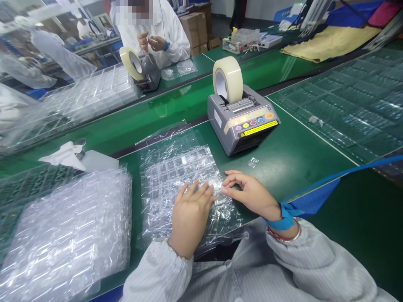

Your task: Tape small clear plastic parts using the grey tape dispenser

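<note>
Seen from the person's own head, looking down at a green counter (292, 180). At lower centre, directly in front of the person, a clear blister tray (176, 176) with rows of small pockets lies flat, covered in crinkled plastic film (226, 218). The left hand (190, 218) rests on top, its fingers (201, 191) spread and open, seemingly pressing down to keep the wrapped tray steady. The right hand (252, 195) lies toward the tray's right side, its fingers (234, 180) loosely curved and open, with their tips almost meeting the left fingertips. Whether they are pinching the film cannot be told. A blue wrist strap (281, 218) circles the right wrist.

Just beyond the tray stands a grey tape dispenser (239, 126) holding a roll of clear tape (227, 79), apparently placed there to be within easy reach. A tall stack of film-wrapped trays (69, 226) sits at lower left, close to the left hand, with a folded tissue (63, 155) beyond it. At upper centre, across the counter, a co-worker's hands (153, 42) work beside a second tape dispenser (147, 73).
</note>
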`<state>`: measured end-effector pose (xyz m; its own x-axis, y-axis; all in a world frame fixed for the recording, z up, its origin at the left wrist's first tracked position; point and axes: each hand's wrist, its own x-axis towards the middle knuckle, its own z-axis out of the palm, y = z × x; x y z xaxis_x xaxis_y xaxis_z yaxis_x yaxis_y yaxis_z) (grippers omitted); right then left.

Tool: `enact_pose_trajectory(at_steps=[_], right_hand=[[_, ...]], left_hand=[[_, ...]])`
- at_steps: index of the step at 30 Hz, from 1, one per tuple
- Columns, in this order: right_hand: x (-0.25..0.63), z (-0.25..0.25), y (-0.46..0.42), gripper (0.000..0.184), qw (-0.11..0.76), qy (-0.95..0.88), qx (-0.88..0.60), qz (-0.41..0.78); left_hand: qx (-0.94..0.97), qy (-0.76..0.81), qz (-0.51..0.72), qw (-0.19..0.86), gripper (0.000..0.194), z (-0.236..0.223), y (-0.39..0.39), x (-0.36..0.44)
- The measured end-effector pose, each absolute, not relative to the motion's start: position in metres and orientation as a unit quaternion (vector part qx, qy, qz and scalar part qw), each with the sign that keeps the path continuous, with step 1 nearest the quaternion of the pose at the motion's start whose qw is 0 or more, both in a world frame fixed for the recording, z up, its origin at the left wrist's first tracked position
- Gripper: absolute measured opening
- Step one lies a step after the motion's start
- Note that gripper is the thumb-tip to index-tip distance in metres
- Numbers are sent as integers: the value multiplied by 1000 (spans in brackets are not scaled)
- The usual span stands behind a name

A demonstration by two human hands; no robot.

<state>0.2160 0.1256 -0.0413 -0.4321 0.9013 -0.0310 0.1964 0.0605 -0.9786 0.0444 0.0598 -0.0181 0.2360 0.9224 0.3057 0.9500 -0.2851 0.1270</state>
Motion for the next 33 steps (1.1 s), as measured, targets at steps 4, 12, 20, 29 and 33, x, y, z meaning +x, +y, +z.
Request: enact_pose_trajectory(at_steps=[4, 12, 20, 29, 33], right_hand=[[217, -45, 126, 14, 350, -621, -406, 571], [214, -48, 123, 21, 390, -604, -404, 565], [215, -49, 122, 25, 385, -575, -378, 615], [213, -47, 124, 20, 378, -601, -417, 568], [211, -42, 125, 14, 367, -613, -440, 544]], left_hand=[[-785, -596, -163, 51, 22, -17, 60, 45], [-774, -630, -59, 4, 25, 17, 71, 48], [-861, -505, 47, -21, 50, 34, 138, 50], [-872, -476, 16, -115, 21, 31, 162, 38], [-867, -483, 4, -125, 21, 34, 161, 36]])
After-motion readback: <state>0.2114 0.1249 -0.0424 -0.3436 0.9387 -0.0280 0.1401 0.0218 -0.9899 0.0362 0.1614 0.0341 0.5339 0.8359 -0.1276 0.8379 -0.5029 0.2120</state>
